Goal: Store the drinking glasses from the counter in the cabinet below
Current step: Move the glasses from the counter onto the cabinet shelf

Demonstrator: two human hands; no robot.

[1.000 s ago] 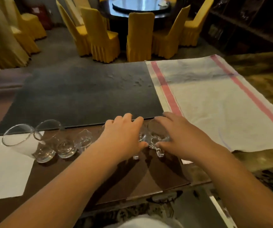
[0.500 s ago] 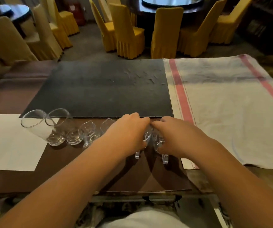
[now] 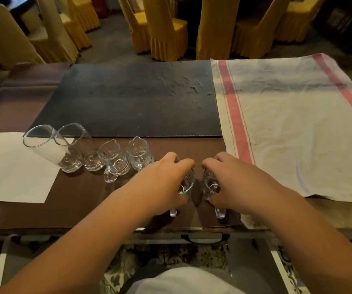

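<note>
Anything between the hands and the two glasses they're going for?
No. The left hand grips one small handled glass and the right hand grips another; nothing sits between them.

No readable text, label, brand, number or sign anywhere. White paper sheet (image 3: 11, 166) on the table: blank. Cream cloth with red stripes (image 3: 294, 128): stripes only, no lettering. Clear drinking glasses (image 3: 111, 160): unmarked. Black textured mat (image 3: 128, 98): unmarked.
</note>
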